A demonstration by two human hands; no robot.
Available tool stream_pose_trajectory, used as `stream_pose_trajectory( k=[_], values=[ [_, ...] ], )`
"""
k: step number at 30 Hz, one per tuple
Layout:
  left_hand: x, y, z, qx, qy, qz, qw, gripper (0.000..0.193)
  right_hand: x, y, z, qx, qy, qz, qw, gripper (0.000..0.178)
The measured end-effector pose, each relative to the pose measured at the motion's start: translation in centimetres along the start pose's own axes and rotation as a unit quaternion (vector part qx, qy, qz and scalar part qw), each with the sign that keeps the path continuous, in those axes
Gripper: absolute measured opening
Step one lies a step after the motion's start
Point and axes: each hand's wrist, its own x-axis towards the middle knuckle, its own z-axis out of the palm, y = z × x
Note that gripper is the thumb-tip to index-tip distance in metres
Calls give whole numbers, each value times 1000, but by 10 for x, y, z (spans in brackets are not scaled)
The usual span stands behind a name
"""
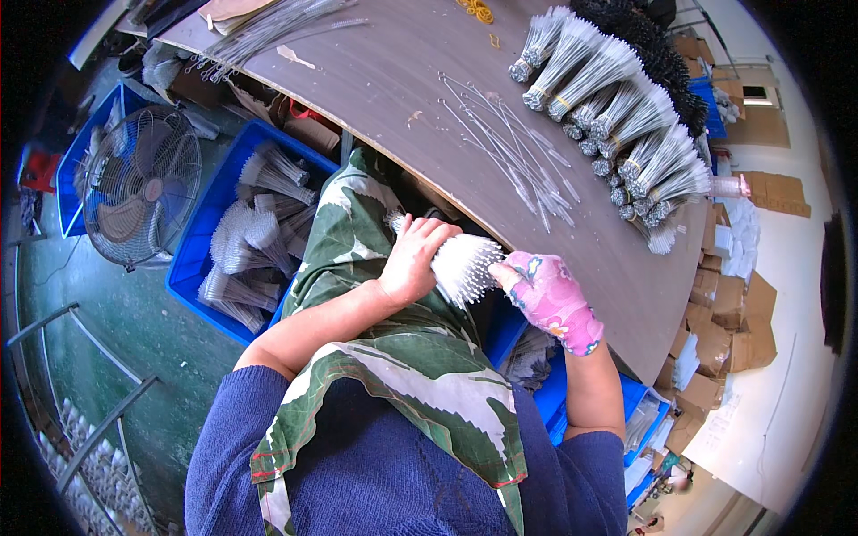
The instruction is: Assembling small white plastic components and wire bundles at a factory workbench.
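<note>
My bare left hand [416, 259] is wrapped round a bundle of thin white-bristled brushes [465, 270], held over my lap at the table's edge. The brush tips fan out toward the right, and part of their wire stems shows on the far side of the hand. My right hand [550, 299], in a pink floral glove with a bare thumb tip, is closed at the tips of this bundle. Whatever its fingers pinch is hidden. A camouflage apron [357, 232] covers my lap under the bundle. Several loose brushes [514, 147] lie spread on the table beyond my hands.
Tied brush bundles [617, 107] stand in rows on the brown table [375, 89], beside black-bristled ones [657, 54]. Wire stems [268, 40] lie at its far left. A blue bin [192, 268] of bundles stands left of my lap, near a floor fan [143, 188]. Cardboard boxes [751, 322] sit right.
</note>
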Motion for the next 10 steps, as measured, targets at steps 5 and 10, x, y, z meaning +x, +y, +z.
stream_pose_trajectory(
  k=[5, 10],
  values=[
    [2, 2, -2, -49, 20, -2, 999, 44, -3, 3, -3, 212, -18, 72, 975, 27],
    [-1, -12, 6, -219, 3, -36, 975, 45, -12, 3, -10, 336, 42, 155, 928, 28]
  ],
)
